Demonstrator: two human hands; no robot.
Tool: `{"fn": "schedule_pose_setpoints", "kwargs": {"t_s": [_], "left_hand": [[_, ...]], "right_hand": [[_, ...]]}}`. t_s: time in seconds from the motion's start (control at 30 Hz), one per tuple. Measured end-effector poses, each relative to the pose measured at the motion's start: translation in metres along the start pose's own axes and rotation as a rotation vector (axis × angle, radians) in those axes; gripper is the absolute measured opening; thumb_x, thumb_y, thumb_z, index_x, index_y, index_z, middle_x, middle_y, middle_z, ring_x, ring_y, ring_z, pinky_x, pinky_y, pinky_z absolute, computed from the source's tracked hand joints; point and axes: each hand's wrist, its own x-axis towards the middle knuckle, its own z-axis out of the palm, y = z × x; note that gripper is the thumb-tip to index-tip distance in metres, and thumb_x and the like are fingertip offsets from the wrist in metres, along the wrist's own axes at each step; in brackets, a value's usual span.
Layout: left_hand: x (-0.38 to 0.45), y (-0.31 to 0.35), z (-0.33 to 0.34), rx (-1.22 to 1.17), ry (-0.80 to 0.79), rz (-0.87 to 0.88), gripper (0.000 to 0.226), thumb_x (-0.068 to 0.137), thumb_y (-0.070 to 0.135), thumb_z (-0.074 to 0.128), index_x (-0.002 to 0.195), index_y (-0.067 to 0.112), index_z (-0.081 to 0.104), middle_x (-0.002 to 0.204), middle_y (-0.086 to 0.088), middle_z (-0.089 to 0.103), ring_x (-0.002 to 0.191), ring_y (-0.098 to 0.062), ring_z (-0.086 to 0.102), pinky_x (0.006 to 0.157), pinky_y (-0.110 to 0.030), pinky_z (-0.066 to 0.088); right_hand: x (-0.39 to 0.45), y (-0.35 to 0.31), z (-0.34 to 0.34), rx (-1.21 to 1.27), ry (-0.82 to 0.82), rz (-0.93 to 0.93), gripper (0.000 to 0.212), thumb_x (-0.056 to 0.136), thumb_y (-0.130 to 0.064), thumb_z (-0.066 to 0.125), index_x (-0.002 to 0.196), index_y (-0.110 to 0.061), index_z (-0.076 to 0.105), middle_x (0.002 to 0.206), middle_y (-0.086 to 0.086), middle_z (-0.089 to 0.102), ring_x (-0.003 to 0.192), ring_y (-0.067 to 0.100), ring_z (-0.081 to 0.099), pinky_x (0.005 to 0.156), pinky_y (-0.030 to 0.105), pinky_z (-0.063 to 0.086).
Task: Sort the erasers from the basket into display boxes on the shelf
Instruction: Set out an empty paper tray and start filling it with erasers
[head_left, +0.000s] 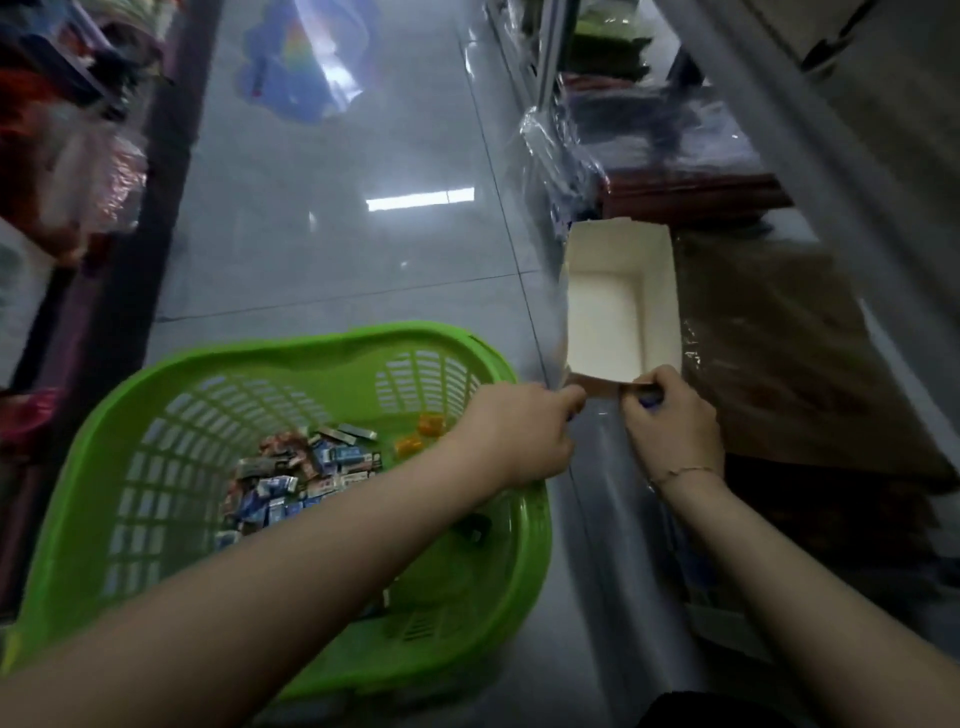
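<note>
A green plastic basket stands on the floor at the lower left, with several small boxed erasers heaped in its bottom. An empty white display box sits on the shelf edge at the right, open side up. My left hand reaches over the basket rim and pinches the box's near flap at its left end. My right hand pinches the same flap at its right end, and something small and blue shows under its fingers.
Plastic-wrapped stacks of goods fill the shelf behind the box, and a brown wrapped pack lies to its right. A glossy tiled floor runs up the aisle. Bagged goods line the left side.
</note>
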Motion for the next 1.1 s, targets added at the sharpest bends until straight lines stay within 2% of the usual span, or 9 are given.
{"fn": "schedule_pose_setpoints", "kwargs": {"t_s": [0.1,0.27,0.5,0.67,0.8,0.87,0.97,1.03,1.1], "left_hand": [[0.012,0.002,-0.003,0.17,-0.039,-0.006,0.03,0.084,0.029,0.05,0.114,0.029,0.054,0.111,-0.004,0.062,0.099,-0.027,0.061,0.057,-0.027,0.029],[0.008,-0.031,-0.022,0.233,-0.101,-0.102,0.029,0.085,0.024,0.047,0.112,0.032,0.053,0.114,-0.003,0.062,0.096,-0.027,0.058,0.065,-0.029,0.035],[-0.012,-0.079,-0.039,0.12,-0.231,-0.249,0.017,0.086,0.021,0.047,0.097,0.033,0.053,0.1,-0.001,0.063,0.056,-0.007,0.052,0.064,-0.027,0.049],[0.005,-0.04,-0.03,0.263,-0.094,-0.262,0.019,0.087,0.018,0.044,0.105,0.023,0.048,0.09,-0.002,0.048,0.068,-0.021,0.052,0.067,-0.034,0.046],[0.027,0.009,0.012,-0.214,-0.137,-0.275,0.014,0.088,0.01,0.047,0.1,0.014,0.041,0.085,-0.008,0.056,0.051,-0.016,0.061,0.055,-0.027,0.049],[0.027,0.022,0.043,-0.61,-0.154,-0.382,0.019,0.089,0.008,0.046,0.105,0.011,0.037,0.085,-0.011,0.06,0.049,-0.016,0.066,0.045,-0.021,0.046],[0.011,0.026,0.089,-1.086,0.093,-0.567,0.033,0.089,0.014,0.051,0.115,0.016,0.032,0.1,-0.01,0.061,0.047,-0.02,0.062,0.037,-0.014,0.037],[-0.001,0.021,0.11,-1.333,0.219,-0.674,0.033,0.089,0.019,0.058,0.114,0.016,0.038,0.084,-0.003,0.066,0.048,-0.015,0.062,0.038,-0.017,0.037],[-0.01,0.014,0.121,-1.47,0.283,-0.71,0.028,0.089,0.024,0.061,0.111,0.015,0.047,0.055,0.009,0.063,0.049,-0.01,0.062,0.043,-0.02,0.036]], "right_hand": [[0.004,0.018,0.02,0.01,-0.046,0.019,0.007,0.086,-0.021,0.056,0.081,-0.017,0.055,0.083,0.007,0.06,0.077,0.025,0.053,0.066,0.029,0.04],[-0.014,0.035,0.038,0.05,-0.138,0.038,0.004,0.08,-0.017,0.057,0.08,-0.015,0.062,0.069,-0.003,0.057,0.077,0.024,0.057,0.068,0.027,0.041],[-0.049,0.055,0.063,-0.085,-0.275,0.026,0.01,0.077,-0.022,0.056,0.08,-0.019,0.065,0.085,0.006,0.069,0.082,0.03,0.06,0.066,0.026,0.042],[-0.074,0.073,0.083,-0.158,-0.409,0.052,0.013,0.079,-0.027,0.055,0.086,-0.021,0.065,0.089,0.004,0.067,0.085,0.029,0.061,0.07,0.028,0.048],[-0.089,0.088,0.09,-0.151,-0.453,0.086,0.01,0.083,-0.028,0.055,0.087,-0.021,0.063,0.091,0.004,0.067,0.085,0.026,0.06,0.077,0.034,0.051],[-0.094,0.094,0.09,-0.162,-0.488,0.073,0.021,0.085,-0.03,0.055,0.106,-0.028,0.061,0.101,0.002,0.067,0.092,0.025,0.06,0.083,0.036,0.05],[-0.094,0.098,0.079,-0.199,-0.516,0.04,0.051,0.085,-0.034,0.055,0.134,-0.039,0.041,0.107,-0.002,0.065,0.102,0.026,0.059,0.085,0.035,0.048],[-0.091,0.097,0.066,-0.077,-0.387,0.033,0.049,0.08,-0.034,0.062,0.127,-0.04,0.048,0.095,-0.002,0.066,0.093,0.027,0.061,0.078,0.034,0.049],[-0.083,0.089,0.056,0.279,-0.277,0.09,0.038,0.075,-0.029,0.071,0.112,-0.033,0.061,0.079,-0.001,0.066,0.077,0.02,0.064,0.064,0.032,0.052]]}}
